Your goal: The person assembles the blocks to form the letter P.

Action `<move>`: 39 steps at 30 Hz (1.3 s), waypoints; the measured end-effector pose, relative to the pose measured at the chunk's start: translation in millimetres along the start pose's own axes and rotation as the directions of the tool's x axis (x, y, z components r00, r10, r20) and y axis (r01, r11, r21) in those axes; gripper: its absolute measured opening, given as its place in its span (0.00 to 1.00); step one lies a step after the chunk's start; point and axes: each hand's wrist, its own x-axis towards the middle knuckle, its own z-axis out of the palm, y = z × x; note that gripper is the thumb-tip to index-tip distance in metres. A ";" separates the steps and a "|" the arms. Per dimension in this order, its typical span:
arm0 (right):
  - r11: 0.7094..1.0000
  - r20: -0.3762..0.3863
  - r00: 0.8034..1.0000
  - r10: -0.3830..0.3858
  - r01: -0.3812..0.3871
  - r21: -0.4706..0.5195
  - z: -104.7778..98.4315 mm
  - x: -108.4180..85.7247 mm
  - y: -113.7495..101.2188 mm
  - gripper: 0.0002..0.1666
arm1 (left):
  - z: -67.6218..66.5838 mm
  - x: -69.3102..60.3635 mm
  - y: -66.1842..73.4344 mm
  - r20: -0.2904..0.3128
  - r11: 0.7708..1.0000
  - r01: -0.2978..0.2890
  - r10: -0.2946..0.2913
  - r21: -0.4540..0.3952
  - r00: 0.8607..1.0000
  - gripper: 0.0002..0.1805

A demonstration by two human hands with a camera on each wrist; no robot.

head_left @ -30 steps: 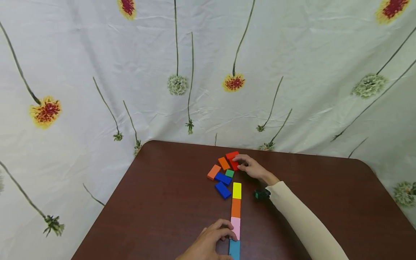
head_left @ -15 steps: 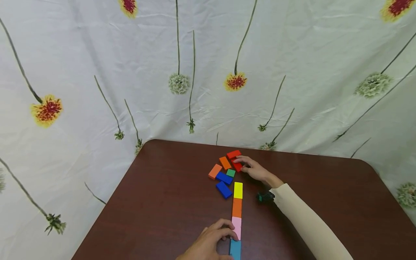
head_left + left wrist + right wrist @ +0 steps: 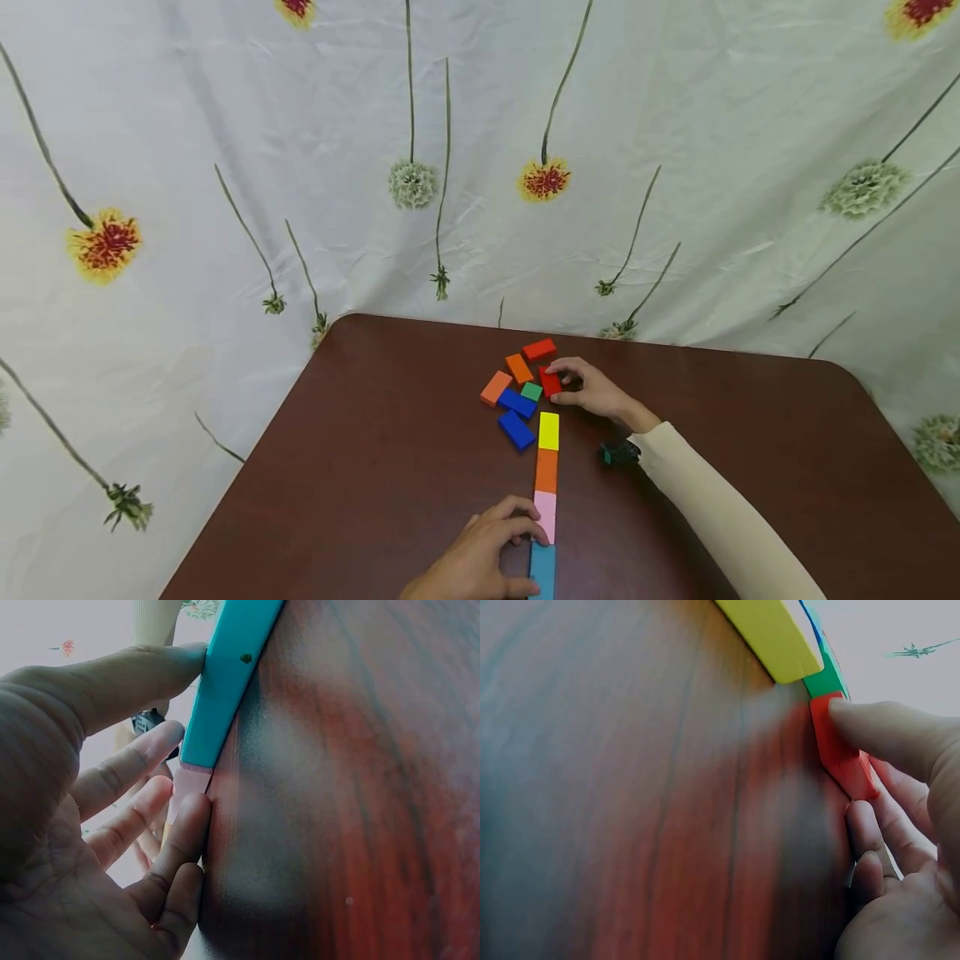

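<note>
In the head view a row of end-to-end blocks runs away from the near edge: blue-teal (image 3: 542,571), pink (image 3: 546,515), orange (image 3: 547,471) and yellow (image 3: 549,431). My left hand (image 3: 480,554) lies along the row's left side, fingertips touching the pink block and thumb at the teal one (image 3: 229,675). Beyond the row, my right hand (image 3: 596,392) pinches a red block (image 3: 550,382) between thumb and fingers; the right wrist view shows the thumb on this red block (image 3: 840,742), beside a green block and the yellow one (image 3: 776,637).
Left of the right hand lie another red block (image 3: 539,349), an orange block (image 3: 518,368), an orange-red block (image 3: 496,388), a green block (image 3: 531,391) and two blue blocks (image 3: 516,430). A patterned cloth (image 3: 480,167) hangs behind the brown table (image 3: 360,433).
The right hand has closed its thumb and fingers round the nearer red block, which has shifted slightly right, apart from the far red block. The left hand has stayed by the row.
</note>
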 end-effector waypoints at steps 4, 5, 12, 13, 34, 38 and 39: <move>0.999 -0.014 1.000 0.016 -0.017 -0.029 -1.9 0.3 -0.8 0.27 | -2.9 2.0 -0.2 0.007 1.000 0.008 -0.008 -0.011 1.000 0.19; 0.999 -0.015 1.000 0.025 -0.025 -0.036 -2.2 -0.1 -1.0 0.27 | -3.4 2.4 -0.1 0.013 1.000 0.018 -0.018 -0.018 1.000 0.19; 0.998 -0.006 1.000 0.010 -0.010 -0.060 -3.7 -0.8 -0.4 0.29 | -4.9 4.5 0.6 0.043 0.996 0.074 -0.073 -0.038 0.996 0.18; 0.998 -0.005 1.000 0.009 -0.009 -0.058 -4.1 -1.2 -0.5 0.29 | -4.9 4.7 0.7 0.046 0.996 0.083 -0.081 -0.038 0.996 0.17; 0.998 0.007 1.000 0.030 -0.030 0.053 -0.1 -12.4 0.4 0.29 | -3.7 4.9 -4.5 0.027 0.999 -0.028 0.029 -0.016 0.999 0.18; 0.998 0.006 1.000 0.029 -0.029 0.053 1.0 -13.9 -0.8 0.29 | -3.5 4.8 -5.2 0.027 0.999 -0.033 0.033 -0.015 0.999 0.18; 0.998 0.006 1.000 0.030 -0.030 0.051 1.5 -14.1 -0.7 0.29 | -3.4 4.9 -5.3 0.029 0.999 -0.031 0.031 -0.017 0.999 0.18</move>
